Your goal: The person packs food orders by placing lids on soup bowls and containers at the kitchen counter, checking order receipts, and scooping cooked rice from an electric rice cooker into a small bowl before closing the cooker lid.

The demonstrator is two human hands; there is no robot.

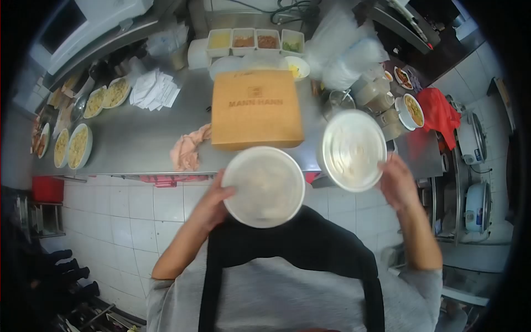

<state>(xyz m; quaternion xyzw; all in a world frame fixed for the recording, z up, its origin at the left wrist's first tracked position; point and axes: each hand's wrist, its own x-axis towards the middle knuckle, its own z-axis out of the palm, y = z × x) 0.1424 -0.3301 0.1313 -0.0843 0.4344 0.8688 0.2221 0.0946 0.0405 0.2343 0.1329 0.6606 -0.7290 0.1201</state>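
Observation:
My left hand (212, 200) is closed on the rim of a round takeaway bowl (264, 187), thumb on top. A cloudy lid seems to cover it, and pale contents show through faintly. With my right hand (397, 181) I grip the right edge of a second round takeaway bowl (354, 150), which looks tilted; whitish contents show blurrily. Both bowls are in the air at the counter's front edge. Just beyond them a brown cardboard box (256, 116), printed on top, sits shut on the steel counter. A pink cloth (191, 148) lies left of the box.
Several bowls of pale food (79, 146) stand at the counter's left. White paper slips (154, 89) lie nearby. Square tubs (244, 41) with toppings line the back. At the right are plastic bags (354, 58), a soup bowl (411, 112) and a red bag (438, 115).

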